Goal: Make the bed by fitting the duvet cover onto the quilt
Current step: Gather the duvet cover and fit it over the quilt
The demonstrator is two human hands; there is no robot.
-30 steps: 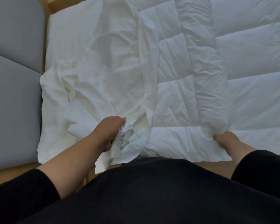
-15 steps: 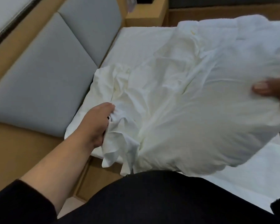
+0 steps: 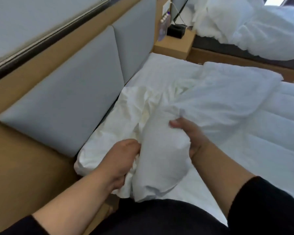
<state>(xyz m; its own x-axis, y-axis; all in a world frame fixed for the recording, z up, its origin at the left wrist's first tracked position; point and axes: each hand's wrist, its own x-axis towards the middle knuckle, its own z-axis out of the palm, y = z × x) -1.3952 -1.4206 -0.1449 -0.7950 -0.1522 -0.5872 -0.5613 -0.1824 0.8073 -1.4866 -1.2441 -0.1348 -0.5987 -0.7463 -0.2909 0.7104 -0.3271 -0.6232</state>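
At the bed's near left corner, the left hand [image 3: 124, 160] grasps bunched duvet cover [image 3: 143, 106] while the right hand [image 3: 192, 136] grips a covered quilt [image 3: 161, 155] corner.

left hand [image 3: 124, 160] fingertips under duvet cover [image 3: 161, 158]

Along the left of the frame, the grey padded headboard panels [image 3: 71, 100] wall off the bed edge, leaving only a narrow dark gap beside the mattress. The crumpled white duvet cover [image 3: 159, 102] heaps up at centre. At right, the flat white quilted quilt [image 3: 270, 133] offers open surface. The wooden nightstand [image 3: 174, 44] with bottles crowds the upper centre.
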